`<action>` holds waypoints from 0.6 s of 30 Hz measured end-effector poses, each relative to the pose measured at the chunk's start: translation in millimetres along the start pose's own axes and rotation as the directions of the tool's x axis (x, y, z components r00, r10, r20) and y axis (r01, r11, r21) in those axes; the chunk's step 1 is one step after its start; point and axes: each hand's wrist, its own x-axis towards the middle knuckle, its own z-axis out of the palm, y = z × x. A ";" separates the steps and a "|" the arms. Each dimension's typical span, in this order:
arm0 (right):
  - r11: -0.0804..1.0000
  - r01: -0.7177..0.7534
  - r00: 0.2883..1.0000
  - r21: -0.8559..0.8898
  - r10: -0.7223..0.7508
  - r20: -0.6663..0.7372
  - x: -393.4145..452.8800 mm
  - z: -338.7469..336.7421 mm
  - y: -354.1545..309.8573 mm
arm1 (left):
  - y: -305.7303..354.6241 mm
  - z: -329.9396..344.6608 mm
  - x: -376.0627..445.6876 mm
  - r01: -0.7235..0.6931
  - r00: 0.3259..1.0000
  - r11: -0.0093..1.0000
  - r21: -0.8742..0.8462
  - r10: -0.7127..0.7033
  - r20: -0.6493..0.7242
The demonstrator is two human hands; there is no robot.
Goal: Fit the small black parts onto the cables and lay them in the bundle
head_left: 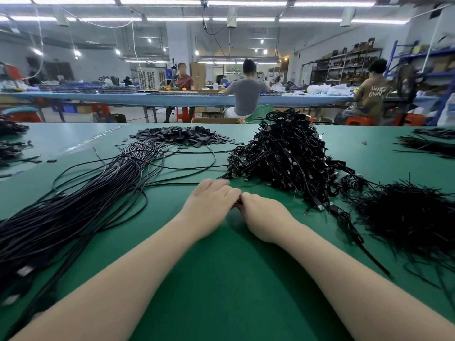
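My left hand (211, 203) and my right hand (262, 215) meet at the middle of the green table (221, 279), fingertips together. Between them shows a small black piece (238, 204) that both hands pinch; whether it is a part or a cable end is hidden. A heap of small black parts (182, 136) lies at the far middle. A long bundle of black cables (73, 207) runs from there down to the left. A tangled pile of black cables (290, 156) sits just beyond and right of my hands.
A spiky pile of thin black pieces (413, 222) lies at the right. More black cables sit at the far right (428, 143) and far left (12, 146) edges. Several people sit at a blue bench (123, 97) behind the table.
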 end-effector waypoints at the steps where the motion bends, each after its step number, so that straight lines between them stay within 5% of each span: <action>1: 1.000 0.014 1.000 -0.001 -0.014 -0.001 0.0 0.0 0.6 | -1.2 -1.4 -0.6 -0.004 0.998 1.000 -0.014 0.005 0.063; 7: 0.996 0.091 0.996 0.009 -0.091 0.001 -2.1 -2.6 1.8 | 3.8 -12.7 1.7 -0.025 0.987 0.995 0.093 0.009 0.162; 12: 0.959 0.158 0.979 -0.233 -0.183 -0.089 -0.8 -5.5 0.7 | 7.0 -4.3 3.2 0.041 0.970 0.987 0.154 -0.076 0.229; 18: 0.885 0.193 0.958 -0.423 -0.263 -0.112 -1.3 -12.5 1.2 | 2.7 -11.3 6.6 0.107 0.936 0.994 -0.023 -0.093 0.338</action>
